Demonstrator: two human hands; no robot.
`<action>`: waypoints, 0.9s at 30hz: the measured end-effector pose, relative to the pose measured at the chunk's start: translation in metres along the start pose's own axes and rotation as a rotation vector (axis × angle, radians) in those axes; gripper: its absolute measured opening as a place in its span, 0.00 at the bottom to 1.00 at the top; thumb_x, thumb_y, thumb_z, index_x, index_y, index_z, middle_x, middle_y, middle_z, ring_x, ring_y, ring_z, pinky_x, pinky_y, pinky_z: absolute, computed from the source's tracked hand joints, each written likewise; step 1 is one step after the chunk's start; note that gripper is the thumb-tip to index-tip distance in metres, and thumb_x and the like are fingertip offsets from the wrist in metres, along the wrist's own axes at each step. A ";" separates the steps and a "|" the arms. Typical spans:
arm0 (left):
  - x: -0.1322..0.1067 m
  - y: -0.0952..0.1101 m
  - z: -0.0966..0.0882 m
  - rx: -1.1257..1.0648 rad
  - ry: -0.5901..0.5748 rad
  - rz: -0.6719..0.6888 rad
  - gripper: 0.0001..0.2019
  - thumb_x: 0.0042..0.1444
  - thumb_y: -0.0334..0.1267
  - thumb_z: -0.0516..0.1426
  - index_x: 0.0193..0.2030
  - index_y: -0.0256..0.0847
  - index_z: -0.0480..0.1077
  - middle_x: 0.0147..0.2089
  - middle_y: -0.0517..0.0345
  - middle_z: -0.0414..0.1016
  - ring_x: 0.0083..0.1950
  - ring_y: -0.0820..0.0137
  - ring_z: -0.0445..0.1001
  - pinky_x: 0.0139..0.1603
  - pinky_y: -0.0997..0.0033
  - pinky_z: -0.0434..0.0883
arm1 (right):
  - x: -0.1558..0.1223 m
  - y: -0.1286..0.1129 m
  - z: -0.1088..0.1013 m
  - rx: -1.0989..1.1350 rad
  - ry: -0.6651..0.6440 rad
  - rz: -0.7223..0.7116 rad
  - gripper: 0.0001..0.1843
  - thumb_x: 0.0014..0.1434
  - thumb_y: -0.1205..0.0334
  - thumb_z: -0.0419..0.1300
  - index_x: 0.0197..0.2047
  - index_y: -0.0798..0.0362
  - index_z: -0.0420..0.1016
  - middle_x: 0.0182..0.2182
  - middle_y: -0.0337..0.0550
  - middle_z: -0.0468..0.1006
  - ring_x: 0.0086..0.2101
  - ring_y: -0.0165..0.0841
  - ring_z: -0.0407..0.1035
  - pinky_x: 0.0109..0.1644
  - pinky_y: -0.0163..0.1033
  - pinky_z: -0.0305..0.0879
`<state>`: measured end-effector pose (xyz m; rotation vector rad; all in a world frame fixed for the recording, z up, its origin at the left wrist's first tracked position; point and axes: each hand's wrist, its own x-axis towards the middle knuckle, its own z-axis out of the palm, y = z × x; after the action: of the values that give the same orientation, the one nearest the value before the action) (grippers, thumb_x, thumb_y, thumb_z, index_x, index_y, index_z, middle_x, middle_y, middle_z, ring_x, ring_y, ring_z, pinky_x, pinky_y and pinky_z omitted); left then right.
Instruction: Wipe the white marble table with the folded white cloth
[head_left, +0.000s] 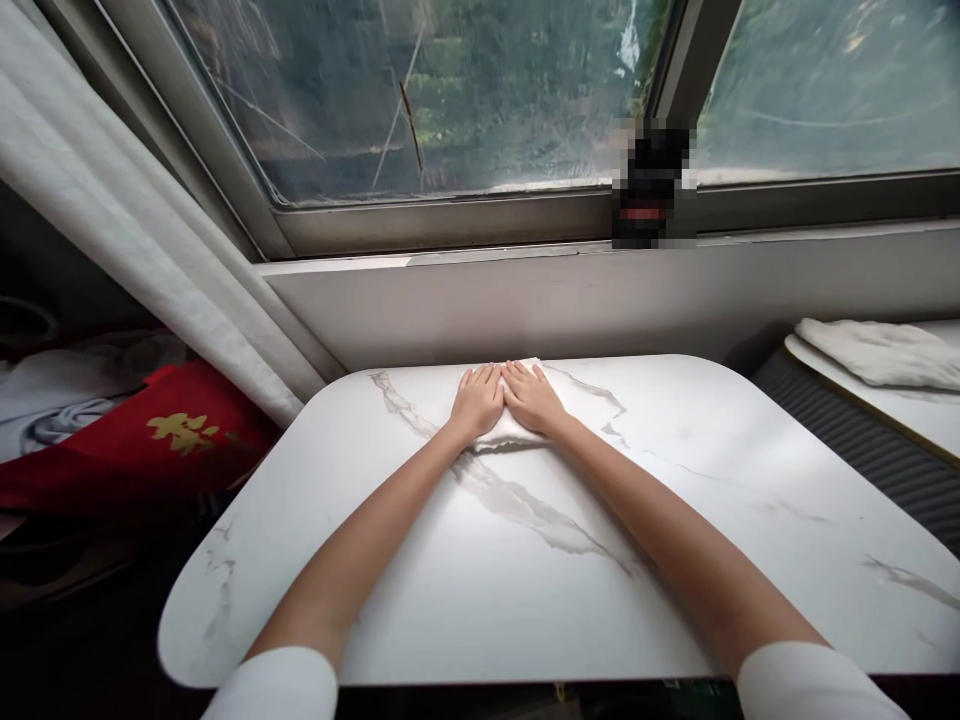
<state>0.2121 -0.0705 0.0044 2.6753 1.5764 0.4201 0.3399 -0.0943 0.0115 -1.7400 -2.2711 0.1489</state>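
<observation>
A marble-patterned white tabletop was observed, with a window beyond the hands. Under the flattened left hand and right hand, a white cloth was pressed, not grasped. It was judged light, soft, best taken by its exposed near edge.

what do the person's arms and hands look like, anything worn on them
The left hand and right hand are bare, with no gloves, rings or watch visible. The left forearm and right forearm are uncovered too. The left sleeve and right sleeve are white, look plain where they show, and end well short of the wrists.
</observation>
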 end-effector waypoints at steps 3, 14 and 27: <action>0.024 0.005 0.007 0.011 0.018 -0.013 0.24 0.64 0.35 0.40 0.65 0.28 0.55 0.67 0.46 0.55 0.68 0.64 0.53 0.68 0.59 0.45 | 0.013 0.021 -0.004 -0.005 0.009 -0.007 0.29 0.64 0.63 0.40 0.67 0.61 0.51 0.66 0.47 0.53 0.64 0.34 0.44 0.66 0.45 0.35; -0.011 0.031 0.006 -0.010 0.016 0.019 0.25 0.64 0.35 0.38 0.66 0.30 0.53 0.68 0.46 0.53 0.69 0.62 0.50 0.68 0.54 0.45 | -0.037 0.012 -0.006 -0.107 0.030 0.015 0.29 0.65 0.62 0.38 0.67 0.63 0.49 0.66 0.49 0.50 0.65 0.36 0.41 0.67 0.48 0.35; -0.173 0.137 -0.024 -0.304 -0.094 0.272 0.29 0.67 0.45 0.35 0.71 0.37 0.29 0.72 0.52 0.35 0.71 0.61 0.29 0.70 0.47 0.40 | -0.243 -0.010 -0.033 -0.166 0.077 -0.117 0.33 0.66 0.59 0.39 0.70 0.54 0.29 0.67 0.43 0.42 0.66 0.34 0.34 0.69 0.51 0.38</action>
<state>0.2444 -0.2902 0.0084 2.6285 1.0310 0.4850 0.3973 -0.3331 0.0076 -1.6529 -2.3794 -0.1320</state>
